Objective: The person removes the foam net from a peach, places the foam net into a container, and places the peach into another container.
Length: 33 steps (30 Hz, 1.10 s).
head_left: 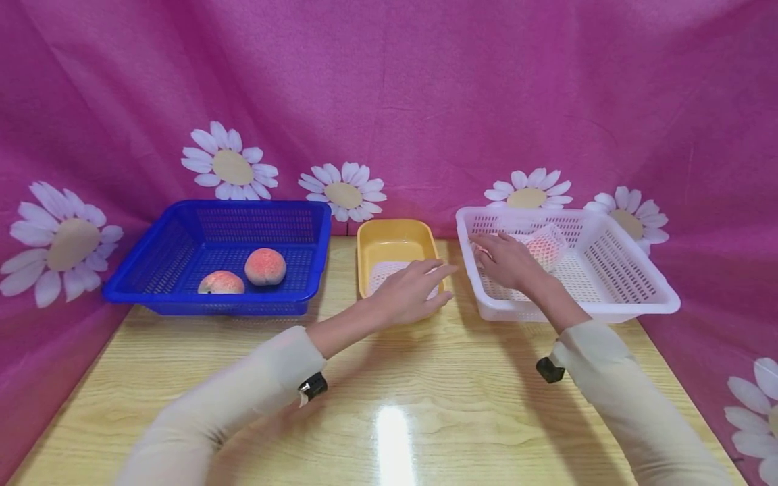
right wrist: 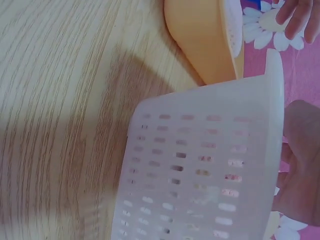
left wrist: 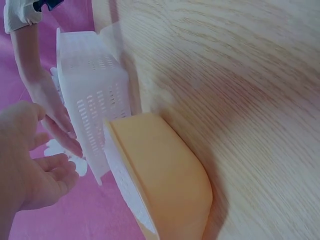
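pink peach (head_left: 545,251), white-netted, inside the white basket (head_left: 626,308)

The person wears long sleeves of plain pale cream cloth. The left sleeve (head_left: 243,385) is creased in deep folds near the elbow, and its cuff (head_left: 302,344) stands slightly wide around the wrist. The right sleeve (head_left: 638,398) matches it, with a ribbed-looking cuff (left wrist: 21,15). A small black block (head_left: 315,385) with a silvery piece sits beneath the left cuff; an angular black block (head_left: 550,370) sits beneath the right one. Left hand (head_left: 408,290) and right hand (head_left: 510,262) are bare.
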Available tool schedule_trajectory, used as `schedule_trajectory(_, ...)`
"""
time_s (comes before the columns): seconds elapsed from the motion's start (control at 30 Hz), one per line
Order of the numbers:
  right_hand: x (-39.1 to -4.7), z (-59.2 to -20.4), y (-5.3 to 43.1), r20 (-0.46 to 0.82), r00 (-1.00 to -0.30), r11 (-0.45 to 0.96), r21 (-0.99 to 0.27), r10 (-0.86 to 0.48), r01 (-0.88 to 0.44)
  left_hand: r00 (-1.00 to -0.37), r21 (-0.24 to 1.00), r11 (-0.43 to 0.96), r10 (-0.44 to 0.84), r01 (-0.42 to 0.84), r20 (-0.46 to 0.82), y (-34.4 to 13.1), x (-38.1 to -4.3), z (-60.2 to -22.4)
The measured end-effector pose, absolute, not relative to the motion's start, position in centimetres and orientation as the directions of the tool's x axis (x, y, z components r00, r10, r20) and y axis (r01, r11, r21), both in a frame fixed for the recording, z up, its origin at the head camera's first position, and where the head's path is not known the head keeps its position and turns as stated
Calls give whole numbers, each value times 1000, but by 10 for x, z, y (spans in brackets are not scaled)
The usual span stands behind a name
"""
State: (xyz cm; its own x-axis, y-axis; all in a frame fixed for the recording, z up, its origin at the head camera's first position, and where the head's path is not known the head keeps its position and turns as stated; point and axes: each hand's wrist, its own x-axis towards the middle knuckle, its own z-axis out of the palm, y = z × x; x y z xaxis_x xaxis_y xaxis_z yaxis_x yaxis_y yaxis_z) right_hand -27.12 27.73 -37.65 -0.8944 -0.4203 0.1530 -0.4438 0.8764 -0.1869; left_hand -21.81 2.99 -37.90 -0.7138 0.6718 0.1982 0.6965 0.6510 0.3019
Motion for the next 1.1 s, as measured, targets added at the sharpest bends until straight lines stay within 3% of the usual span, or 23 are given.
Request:
schedule_trajectory(0.53, -278, -376, 291, 105, -874, 870, -98, -474, -483, -606, 256, 553, 759, 793, 237, 61, -222, -389)
schedule_trajectory(0.77, -281, -377, 300, 50, -878, 873, -91, -476, -479, -579, 217, 539, 784, 814, 224, 74, -223, -392)
schedule_trajectory(1.1, -286, -383, 312, 37, -890, 881, -125, -455, -456, -493, 175, 461, 824, 870, 279, 88, -228, -395)
